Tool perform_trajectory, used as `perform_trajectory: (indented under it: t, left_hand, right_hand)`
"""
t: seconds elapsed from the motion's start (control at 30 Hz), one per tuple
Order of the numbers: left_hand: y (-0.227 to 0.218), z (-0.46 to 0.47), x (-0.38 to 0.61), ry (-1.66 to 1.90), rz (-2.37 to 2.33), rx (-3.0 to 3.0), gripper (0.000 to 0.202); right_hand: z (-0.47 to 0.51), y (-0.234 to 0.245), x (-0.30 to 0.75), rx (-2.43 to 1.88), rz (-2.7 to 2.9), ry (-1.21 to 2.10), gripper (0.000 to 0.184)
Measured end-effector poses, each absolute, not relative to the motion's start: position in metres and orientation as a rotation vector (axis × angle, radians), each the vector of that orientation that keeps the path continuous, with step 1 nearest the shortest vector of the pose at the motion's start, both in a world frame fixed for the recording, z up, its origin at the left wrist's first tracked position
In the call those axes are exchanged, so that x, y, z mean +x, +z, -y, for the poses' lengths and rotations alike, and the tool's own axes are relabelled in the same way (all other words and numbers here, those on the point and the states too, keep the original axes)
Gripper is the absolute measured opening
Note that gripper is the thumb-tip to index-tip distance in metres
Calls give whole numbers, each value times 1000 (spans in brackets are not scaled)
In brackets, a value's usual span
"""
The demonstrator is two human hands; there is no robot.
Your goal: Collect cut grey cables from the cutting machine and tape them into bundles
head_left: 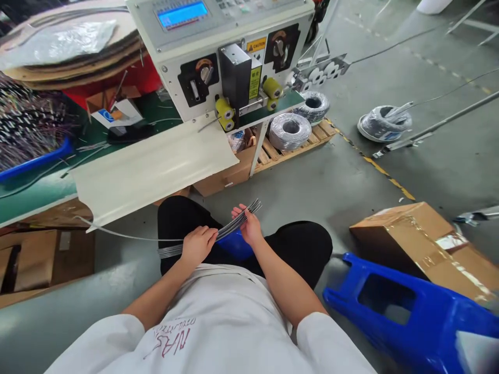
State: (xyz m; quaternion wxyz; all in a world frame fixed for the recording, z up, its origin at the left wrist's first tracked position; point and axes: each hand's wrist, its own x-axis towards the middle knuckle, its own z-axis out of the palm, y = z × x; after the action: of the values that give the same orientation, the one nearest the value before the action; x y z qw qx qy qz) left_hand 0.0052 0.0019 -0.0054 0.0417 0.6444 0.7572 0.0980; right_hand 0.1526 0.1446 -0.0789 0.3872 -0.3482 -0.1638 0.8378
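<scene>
A bundle of grey cables (pixel 231 227) lies across my lap, gathered by both hands. My left hand (pixel 198 245) is closed around its middle, and the cables come out on its left side over my thigh. Near the right ends, my right hand (pixel 249 226) grips the bundle with the thumb and fingers partly spread around it. One longer cable (pixel 125 235) strays out to the left, below a cream curved chute (pixel 156 166). Above stands a wire cutting machine (pixel 195 57) with yellow rollers (pixel 224 109); a short cable end sticks out from them.
Cable coils (pixel 290 131) rest on a wooden pallet (pixel 312 143) under the machine. At right lie a blue plastic stool (pixel 390 301) and a cardboard box (pixel 424 244). A blue bin (pixel 39 161) of cut wires sits on the green bench at left.
</scene>
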Motion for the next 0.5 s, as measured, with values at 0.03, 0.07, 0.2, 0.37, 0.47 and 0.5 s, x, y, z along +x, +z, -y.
perform_trajectory:
  t: [0.03, 0.07, 0.2, 0.37, 0.47, 0.5]
  left_hand:
    - [-4, -3, 4, 273, -2318, 1980, 25]
    - [-2, -4, 3, 247, -2319, 1990, 26]
    - [11, -2, -3, 132, -2310, 2045, 26]
    - [30, 36, -39, 17, -2439, 2019, 32]
    - [22, 63, -73, -12, -2604, 1898, 37]
    - [16, 70, -82, 16, -2640, 1839, 38]
  right_hand:
    - [-145, -79, 153, -883, 408, 2128, 28]
    - [-145, -79, 152, -880, 394, 2124, 28]
    - [-144, -76, 150, -875, 327, 2120, 23]
    - [-140, -73, 149, -884, 242, 2119, 21]
    - [-142, -79, 148, -851, 206, 2134, 22]
    - [-143, -81, 148, -838, 207, 2137, 22]
